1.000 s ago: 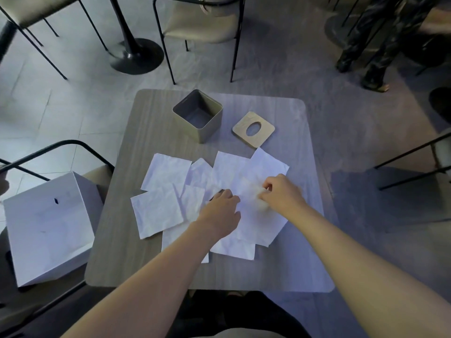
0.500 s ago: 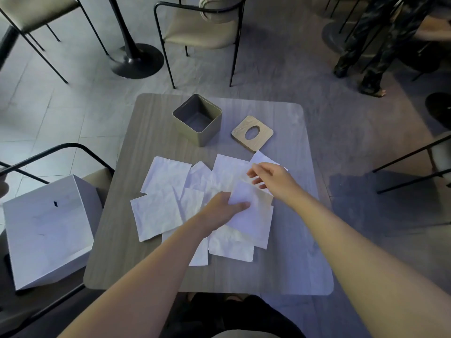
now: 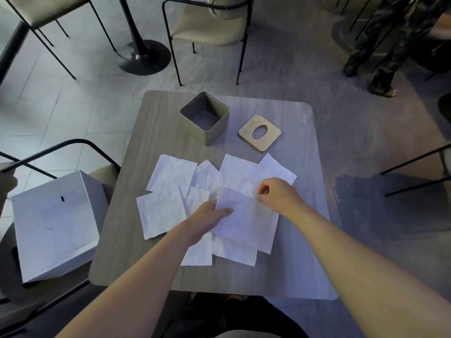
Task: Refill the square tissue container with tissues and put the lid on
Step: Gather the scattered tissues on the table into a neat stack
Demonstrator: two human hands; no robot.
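Observation:
Several white tissues [image 3: 168,184] lie spread and overlapping across the middle of the wooden table [image 3: 292,264]. My left hand [image 3: 207,218] grips the left edge of one folded tissue [image 3: 246,220], thumb on top. My right hand [image 3: 278,193] pinches that tissue's upper right corner. Behind the tissues stands the square olive container [image 3: 207,132], open and empty. Its wooden lid [image 3: 259,132], with an oval hole, lies flat on the table to the container's right.
A white box [image 3: 53,228] rests on a black-framed chair at my left. More chairs [image 3: 207,28] and a table pedestal [image 3: 144,57] stand beyond the table. A person's legs [image 3: 380,45] are at the far right.
Both hands lifted one tissue from the pile and folded it over. My right hand swung up and back, then came down to the tissue's upper right corner.

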